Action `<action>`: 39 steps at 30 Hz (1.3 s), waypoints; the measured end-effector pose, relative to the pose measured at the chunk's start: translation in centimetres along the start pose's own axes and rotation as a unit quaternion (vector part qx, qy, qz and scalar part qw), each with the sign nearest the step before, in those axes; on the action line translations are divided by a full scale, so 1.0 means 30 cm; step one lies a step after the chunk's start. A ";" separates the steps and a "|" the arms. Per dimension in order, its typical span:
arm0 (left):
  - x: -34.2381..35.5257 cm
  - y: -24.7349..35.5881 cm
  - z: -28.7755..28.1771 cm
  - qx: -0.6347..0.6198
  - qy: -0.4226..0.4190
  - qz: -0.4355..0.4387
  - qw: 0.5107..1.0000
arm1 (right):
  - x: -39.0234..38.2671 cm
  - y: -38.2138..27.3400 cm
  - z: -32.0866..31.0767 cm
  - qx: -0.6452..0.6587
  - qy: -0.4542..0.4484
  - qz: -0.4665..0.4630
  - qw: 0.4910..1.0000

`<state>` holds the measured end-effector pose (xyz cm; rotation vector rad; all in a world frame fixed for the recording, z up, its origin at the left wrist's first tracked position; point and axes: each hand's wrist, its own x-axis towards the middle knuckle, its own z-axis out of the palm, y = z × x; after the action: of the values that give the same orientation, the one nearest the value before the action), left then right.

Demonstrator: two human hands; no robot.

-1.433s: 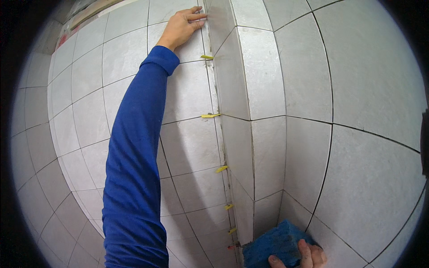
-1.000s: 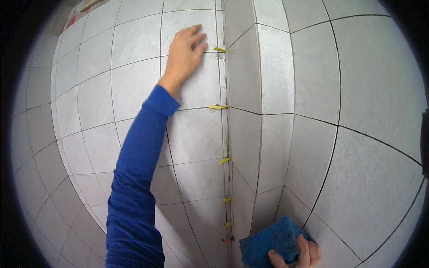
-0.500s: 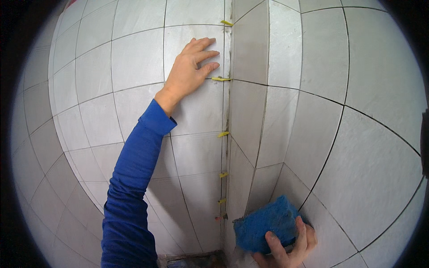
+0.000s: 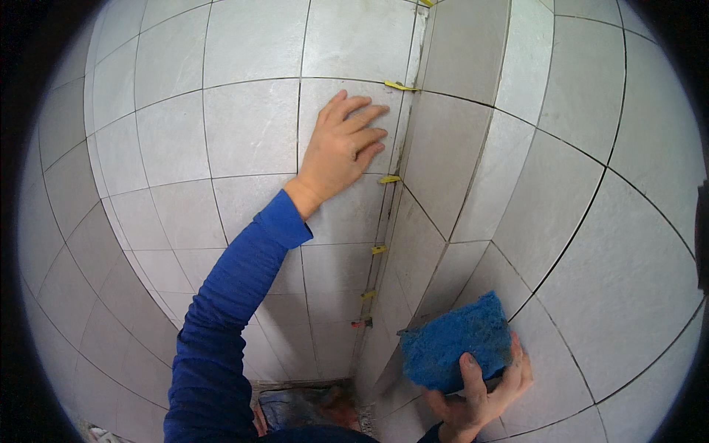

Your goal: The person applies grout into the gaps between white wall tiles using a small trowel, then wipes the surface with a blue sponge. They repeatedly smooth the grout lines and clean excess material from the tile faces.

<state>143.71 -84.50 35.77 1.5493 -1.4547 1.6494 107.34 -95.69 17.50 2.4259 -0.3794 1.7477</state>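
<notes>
My left hand [image 4: 344, 140] lies against a pale tile [image 4: 255, 133] of the wall, fingers spread, close to the inside corner. It holds nothing. Lower right, my right hand [image 4: 484, 391] grips a rough blue sponge [image 4: 459, 341] between thumb and fingers, near the right wall. A thin dark edge sticks out at the sponge's left end; what it belongs to is hidden. Yellow spacers [image 4: 389, 179] stick out of the tile joints along the corner, one above and several below my left hand.
The right wall steps outward in a narrow tiled ledge [image 4: 523, 66] beside the corner. Large tiles [image 4: 635, 295] cover the wall farther right. At the foot of the corner, the floor [image 4: 310, 406] shows a dark, bluish and reddish patch, too blurred to make out.
The view has shifted, so the corner sits farther right and more floor shows. Against the spacers, my left hand has slid down the wall. My right hand still holds the sponge.
</notes>
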 end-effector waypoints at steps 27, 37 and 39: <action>0.058 0.090 0.055 0.059 -0.030 -0.091 0.994 | 0.053 -0.027 -0.016 0.076 0.011 -0.029 0.997; 0.088 0.116 0.066 -0.073 -0.036 -0.227 0.970 | 0.065 -0.027 -0.019 0.072 0.015 -0.035 0.997; 0.094 0.116 0.071 -0.150 -0.040 -0.285 0.946 | 0.065 -0.027 -0.016 0.073 0.021 -0.038 0.996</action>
<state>140.89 -88.48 36.60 1.6642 -1.0838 0.9904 107.72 -95.04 19.54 2.4611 -0.1580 1.8502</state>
